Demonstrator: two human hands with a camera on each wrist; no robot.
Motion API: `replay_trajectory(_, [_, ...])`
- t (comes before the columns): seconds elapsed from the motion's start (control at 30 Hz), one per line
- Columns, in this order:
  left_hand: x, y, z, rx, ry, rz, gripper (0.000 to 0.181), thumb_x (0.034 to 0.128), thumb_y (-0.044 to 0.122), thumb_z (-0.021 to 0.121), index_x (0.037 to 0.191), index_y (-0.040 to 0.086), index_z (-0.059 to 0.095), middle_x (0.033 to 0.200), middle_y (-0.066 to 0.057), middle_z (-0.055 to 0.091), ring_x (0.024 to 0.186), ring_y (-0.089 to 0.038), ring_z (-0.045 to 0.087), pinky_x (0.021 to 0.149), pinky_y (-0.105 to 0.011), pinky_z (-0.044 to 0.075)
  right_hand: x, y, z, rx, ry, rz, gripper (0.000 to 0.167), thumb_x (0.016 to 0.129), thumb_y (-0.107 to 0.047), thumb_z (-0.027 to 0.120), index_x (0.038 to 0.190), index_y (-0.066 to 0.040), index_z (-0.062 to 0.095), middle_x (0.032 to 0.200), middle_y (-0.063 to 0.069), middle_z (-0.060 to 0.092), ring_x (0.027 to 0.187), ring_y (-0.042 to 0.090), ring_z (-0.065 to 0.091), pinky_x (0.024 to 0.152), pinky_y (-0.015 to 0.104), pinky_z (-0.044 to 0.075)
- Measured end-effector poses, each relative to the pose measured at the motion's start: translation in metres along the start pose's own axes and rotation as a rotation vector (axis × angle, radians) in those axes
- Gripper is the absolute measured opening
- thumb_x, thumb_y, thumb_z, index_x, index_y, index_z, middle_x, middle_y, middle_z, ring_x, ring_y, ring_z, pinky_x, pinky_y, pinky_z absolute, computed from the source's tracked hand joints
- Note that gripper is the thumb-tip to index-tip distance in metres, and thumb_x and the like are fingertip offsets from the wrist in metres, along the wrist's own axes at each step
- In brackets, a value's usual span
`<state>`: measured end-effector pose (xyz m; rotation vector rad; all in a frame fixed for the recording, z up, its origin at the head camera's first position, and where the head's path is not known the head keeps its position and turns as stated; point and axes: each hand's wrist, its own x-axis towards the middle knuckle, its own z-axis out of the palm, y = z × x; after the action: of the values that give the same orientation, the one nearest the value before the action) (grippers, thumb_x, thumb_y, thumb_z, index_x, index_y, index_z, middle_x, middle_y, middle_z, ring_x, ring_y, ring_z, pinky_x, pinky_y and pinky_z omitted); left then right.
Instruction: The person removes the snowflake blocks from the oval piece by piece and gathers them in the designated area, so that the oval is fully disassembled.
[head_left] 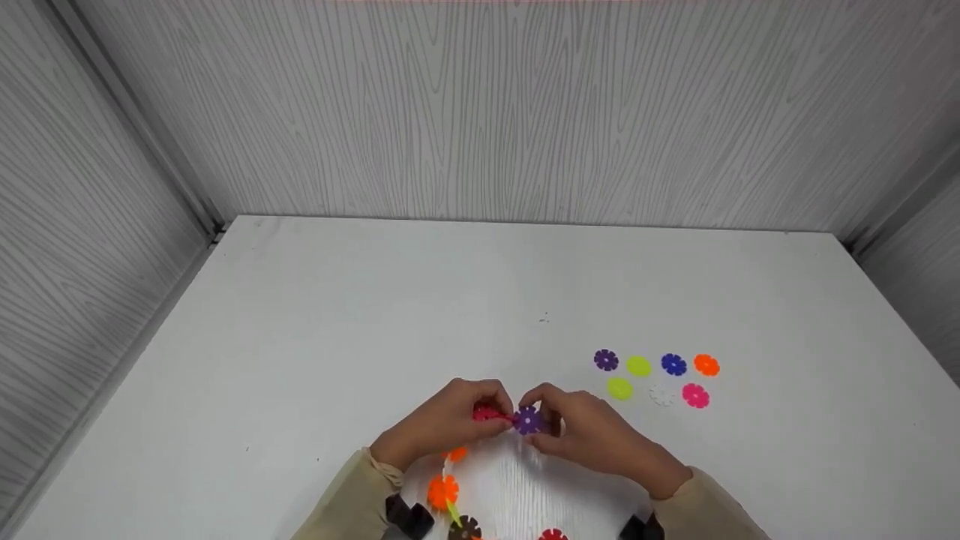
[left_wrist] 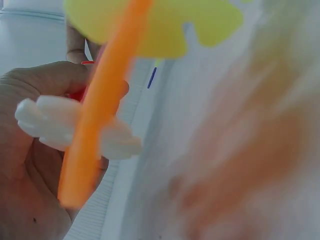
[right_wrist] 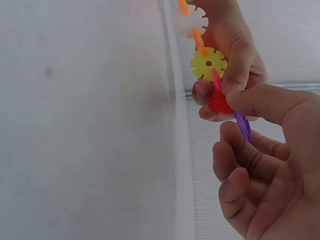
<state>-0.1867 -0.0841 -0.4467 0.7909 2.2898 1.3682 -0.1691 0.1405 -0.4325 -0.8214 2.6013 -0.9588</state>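
While held, purple disc separates hands

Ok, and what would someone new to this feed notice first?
Probably the purple notched plastic disc in the right hand, next to the red notched disc in the left hand, low in the head view. Then seven loose mixed-colour plastic discs on the white tabletop, beyond the right hand. In the left wrist view, an orange plastic disc seen edge-on looms large.

A grey wood-grained panel filled the head view's top, a side panel stood at far left, and a white tabletop spread below
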Motion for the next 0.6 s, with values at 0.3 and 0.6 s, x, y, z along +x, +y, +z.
replay_trajectory(0.3, [0.0, 0.002, 0.003, 0.077, 0.024, -0.025, 0.004, 0.0879, 0.016, 0.066, 0.091, 0.014, 0.067, 0.084, 0.004, 0.067, 0.071, -0.003, 0.051, 0.068, -0.016, 0.047, 0.0, -0.006, -0.001, -0.112, 0.03, 0.016, 0.027, 0.08, -0.024, 0.076, 0.098, -0.015, 0.058, 0.071, -0.01, 0.056, 0.061, 0.001, 0.045, 0.054, 0.017, 0.042])
replay_trajectory(0.6, [0.001, 0.002, 0.003, 0.165, 0.049, 0.03, 0.006, 0.0883, 0.016, 0.065, 0.094, 0.014, 0.066, 0.09, 0.001, 0.07, 0.073, -0.003, 0.053, 0.069, -0.018, 0.046, -0.004, 0.0, -0.016, -0.138, -0.005, -0.041, 0.026, 0.078, -0.019, 0.076, 0.097, -0.016, 0.058, 0.079, -0.009, 0.064, 0.068, 0.004, 0.052, 0.061, 0.018, 0.046])
